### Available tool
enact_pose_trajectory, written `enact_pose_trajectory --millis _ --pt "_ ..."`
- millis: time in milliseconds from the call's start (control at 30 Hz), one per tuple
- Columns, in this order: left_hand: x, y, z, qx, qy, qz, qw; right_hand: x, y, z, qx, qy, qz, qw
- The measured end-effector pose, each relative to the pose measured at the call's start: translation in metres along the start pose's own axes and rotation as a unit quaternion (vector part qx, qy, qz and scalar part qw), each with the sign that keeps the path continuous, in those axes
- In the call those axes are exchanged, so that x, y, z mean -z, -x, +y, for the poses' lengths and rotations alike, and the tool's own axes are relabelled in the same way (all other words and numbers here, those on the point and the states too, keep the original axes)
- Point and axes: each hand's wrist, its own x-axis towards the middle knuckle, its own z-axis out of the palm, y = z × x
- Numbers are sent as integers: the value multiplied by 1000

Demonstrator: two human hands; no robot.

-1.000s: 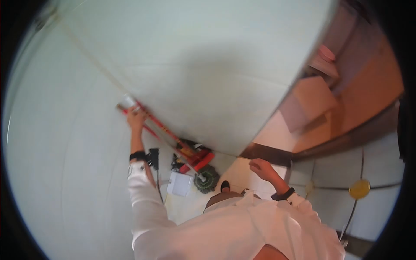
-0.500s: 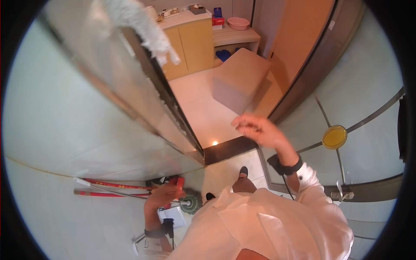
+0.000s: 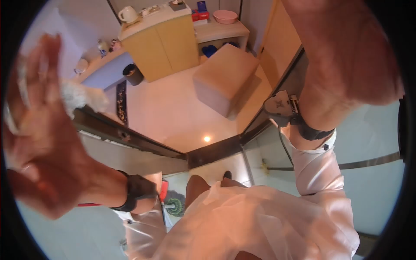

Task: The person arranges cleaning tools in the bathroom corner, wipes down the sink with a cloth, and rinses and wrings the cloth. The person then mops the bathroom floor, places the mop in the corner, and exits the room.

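My left hand (image 3: 47,147) is large and blurred at the left, its fingers stretched upward and apart. Just beyond it, a white fluffy cloth (image 3: 82,97) hangs at the edge of a dark-framed door (image 3: 134,141); whether they touch is unclear. My right hand (image 3: 355,65) is raised at the upper right, close to the camera, its fingers blurred or cut off. Below it, the wrist wears a dark strap with a grey device (image 3: 279,106). A green-fringed mop head (image 3: 174,208) and a bit of red (image 3: 164,190) show low beside my left forearm.
Through the doorway are a padded stool (image 3: 225,78), a wooden cabinet (image 3: 160,50) with a white kettle (image 3: 128,15), a shelf with a pink basin (image 3: 225,17), and a dark bin (image 3: 132,74). A dark threshold (image 3: 214,152) crosses ahead; a frosted glass panel (image 3: 368,134) stands right.
My left hand has left the red-handled tools low down and risen toward the cloth. My right hand has risen to the upper right. The view has turned from the wall to the doorway.
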Motion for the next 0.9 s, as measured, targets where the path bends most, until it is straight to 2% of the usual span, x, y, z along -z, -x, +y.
enact_pose_trajectory --millis 33,100,167,400,567,633,700,733,900 --pt "2 -9 -8 -12 -12 -3 1000 8 -1 0 -9 11 -5 1000" --pt "33 -29 -15 33 -116 -109 987 18 -16 17 -9 12 -1 1000" --pt "55 -46 -29 52 -155 -145 976 32 -31 31 -8 18 3 1000" --pt "127 -105 -76 69 -176 -164 968 57 -88 83 10 51 -5 999" --pt "188 -179 -96 85 -183 -177 963 61 -159 133 27 68 -23 997" --pt "202 -209 -100 105 -253 -211 938 60 -180 153 36 67 -17 997" --pt "219 -235 -108 95 -452 -261 848 53 -200 178 33 68 -26 997" --pt "226 -245 -112 80 -482 -270 829 50 -206 190 30 64 -29 997" --pt "255 -262 -150 -7 -426 -258 867 32 -224 244 -6 45 -46 998"
